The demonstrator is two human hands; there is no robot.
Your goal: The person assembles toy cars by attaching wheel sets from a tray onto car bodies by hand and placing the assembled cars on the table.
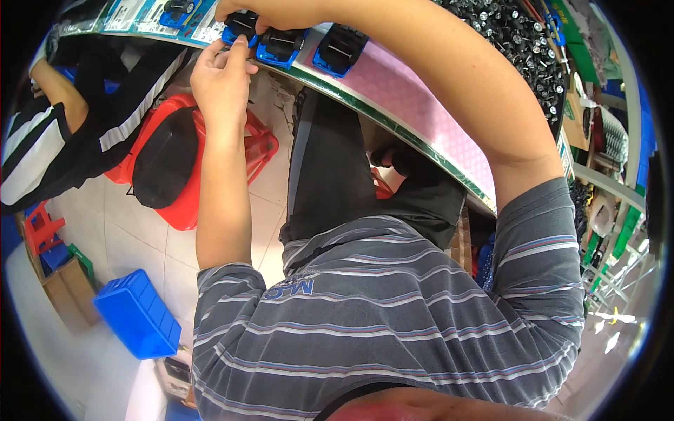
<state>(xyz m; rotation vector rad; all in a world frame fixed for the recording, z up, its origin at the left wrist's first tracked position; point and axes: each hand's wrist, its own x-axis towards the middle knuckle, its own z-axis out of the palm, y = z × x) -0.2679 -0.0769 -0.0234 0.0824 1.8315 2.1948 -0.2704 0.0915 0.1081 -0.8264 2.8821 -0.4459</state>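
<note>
unit (239, 29), blue, pinched between left hand (221, 76) on its near side and right hand (270, 9) beyond, probably for steadiness; similar units (281, 49) sit alongside, presumably for reach.

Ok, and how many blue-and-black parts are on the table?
4: one part farthest left, one part between the left hand and right hand, one part just right of it, and one part farthest right. The right arm may hide others.
</note>
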